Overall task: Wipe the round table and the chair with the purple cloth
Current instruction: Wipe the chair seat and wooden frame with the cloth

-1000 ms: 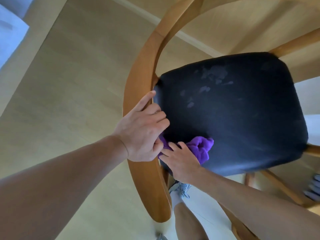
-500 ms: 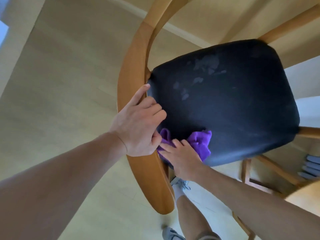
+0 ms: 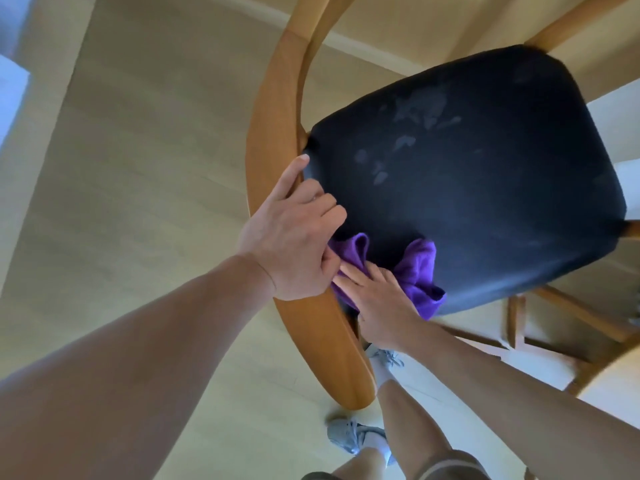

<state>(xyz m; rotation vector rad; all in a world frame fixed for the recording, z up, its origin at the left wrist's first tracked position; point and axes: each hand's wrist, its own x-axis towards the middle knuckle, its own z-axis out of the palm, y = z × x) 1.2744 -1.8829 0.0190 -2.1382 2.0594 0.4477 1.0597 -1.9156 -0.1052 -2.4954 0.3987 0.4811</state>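
Observation:
A wooden chair (image 3: 277, 109) with a curved backrest rail and a black padded seat (image 3: 485, 188) fills the view from above. My left hand (image 3: 291, 237) grips the rail, fingers curled over its inner edge, thumb lying along the wood. The purple cloth (image 3: 419, 271) is bunched on the near left edge of the seat. My right hand (image 3: 377, 299) presses down on the cloth with straight fingers, close under my left hand. Pale smudges mark the middle of the seat. The round table shows only as a pale edge (image 3: 623, 372) at the right.
Light wooden floor (image 3: 138, 168) lies open to the left of the chair. My legs and grey shoes (image 3: 349, 434) stand just behind the backrest rail. Wooden chair legs and stretchers (image 3: 571, 317) show below the seat at the right. A pale skirting strip (image 3: 363, 43) runs along the far wall.
The cloth has shifted slightly toward the seat's near edge under my right hand and now spreads in two lobes. My left hand keeps its grip on the rail. The view has tilted a little.

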